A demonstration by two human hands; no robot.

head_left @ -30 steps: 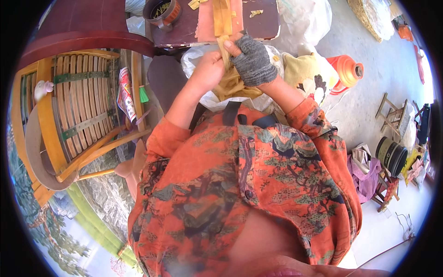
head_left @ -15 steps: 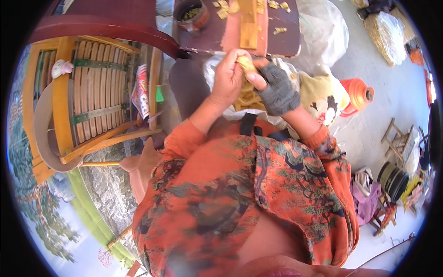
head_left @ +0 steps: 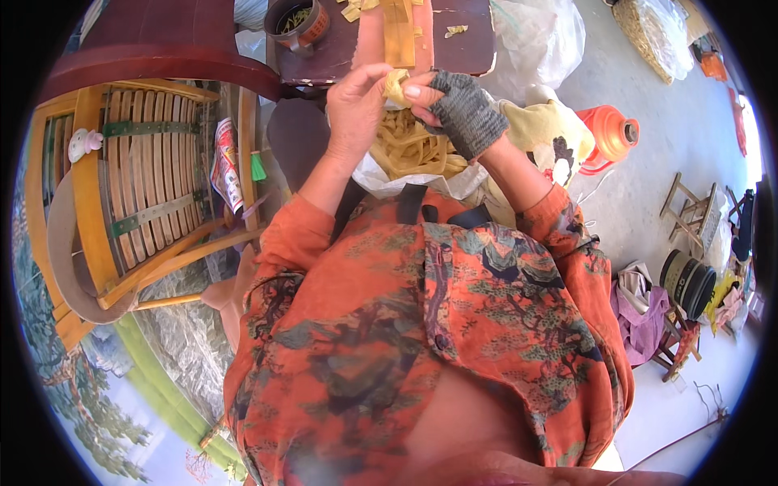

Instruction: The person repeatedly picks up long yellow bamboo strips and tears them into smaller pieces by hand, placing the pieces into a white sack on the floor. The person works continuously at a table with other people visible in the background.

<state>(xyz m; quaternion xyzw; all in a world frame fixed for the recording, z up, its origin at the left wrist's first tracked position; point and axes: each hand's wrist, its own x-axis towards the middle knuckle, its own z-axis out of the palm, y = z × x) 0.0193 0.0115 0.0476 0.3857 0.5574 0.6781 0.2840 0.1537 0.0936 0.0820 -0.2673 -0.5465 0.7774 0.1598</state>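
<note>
My left hand is bare and my right hand wears a grey fingerless glove. Both pinch one small pale yellow strip piece between their fingertips, just above my lap. Under the hands lies a heap of yellow strips on a white plastic sheet. A long yellow slab rests on the dark wooden stool straight ahead of the hands. My orange patterned sleeves run up from the lower edge.
A dark tin with green bits stands on the stool's left end. A wooden slatted chair is at my left, an orange flask at my right. A small wooden stool, a black can and cloths lie further right.
My hands have come down off the slab on the stool toward my lap, both still on the small yellow piece. The view has tilted so the stool sits higher.
</note>
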